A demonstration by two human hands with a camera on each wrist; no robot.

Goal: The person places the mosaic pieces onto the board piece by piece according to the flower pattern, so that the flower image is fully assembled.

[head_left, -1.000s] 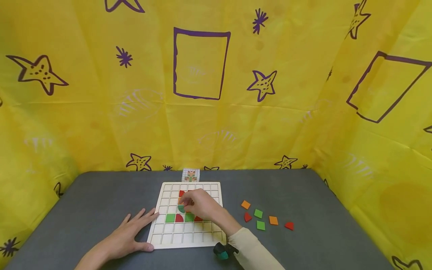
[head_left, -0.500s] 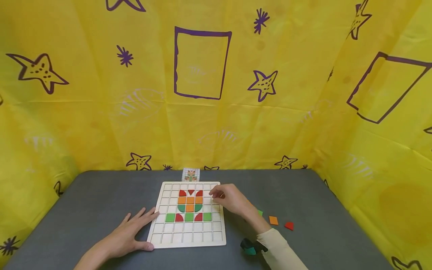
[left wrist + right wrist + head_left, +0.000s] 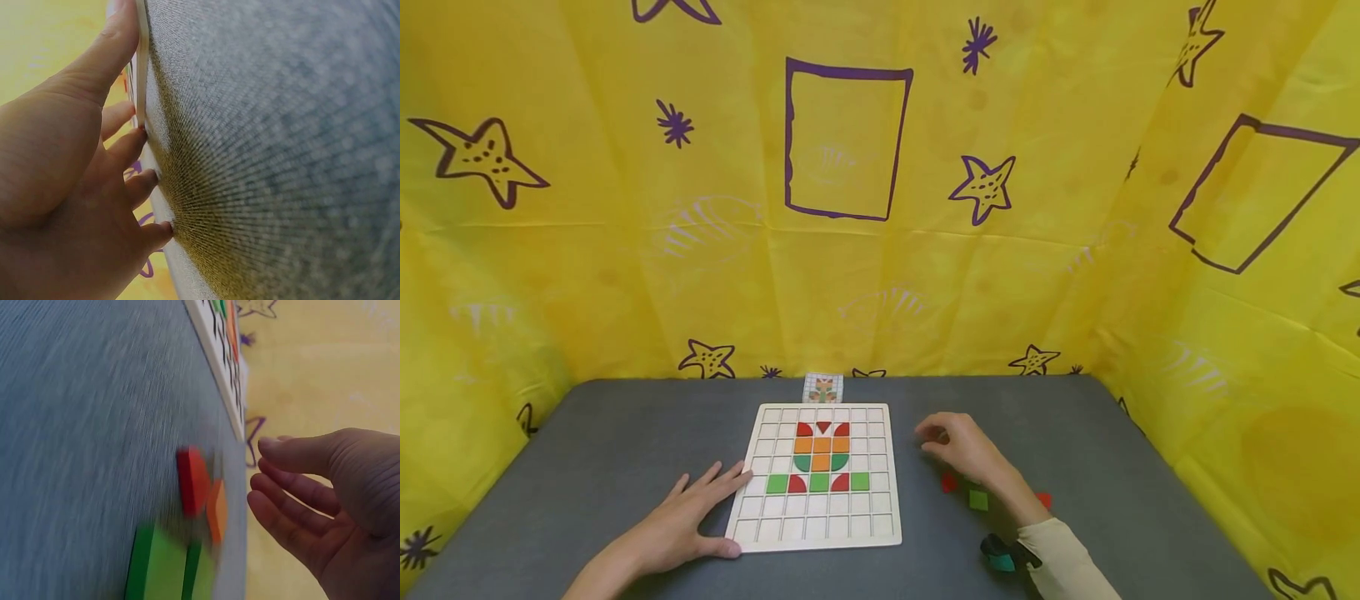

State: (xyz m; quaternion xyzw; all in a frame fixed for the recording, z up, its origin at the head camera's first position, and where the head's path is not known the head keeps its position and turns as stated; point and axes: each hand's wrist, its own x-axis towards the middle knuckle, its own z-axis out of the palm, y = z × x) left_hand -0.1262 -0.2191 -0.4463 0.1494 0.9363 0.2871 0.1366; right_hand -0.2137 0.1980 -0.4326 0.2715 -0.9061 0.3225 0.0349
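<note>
My left hand lies spread on the table, its fingertips and thumb touching the left edge of a white grid board. On the board sits a pattern of red, orange and green tiles, with an orange tile near its middle. Right of the board, my right hand hovers with loosely bent fingers. The right wrist view shows nothing between its thumb and fingers. Beneath and beside it lie a red piece, an orange tile and green tiles. In the head view the hand and forearm hide some of these.
A small printed pattern card lies behind the board. Another red piece shows past the right forearm. A dark grey table carries everything, with yellow patterned cloth hanging behind and at the sides.
My right hand has moved right, from over the tile pattern to above the loose pieces, uncovering the pattern. My left hand has stayed at the board's edge.
</note>
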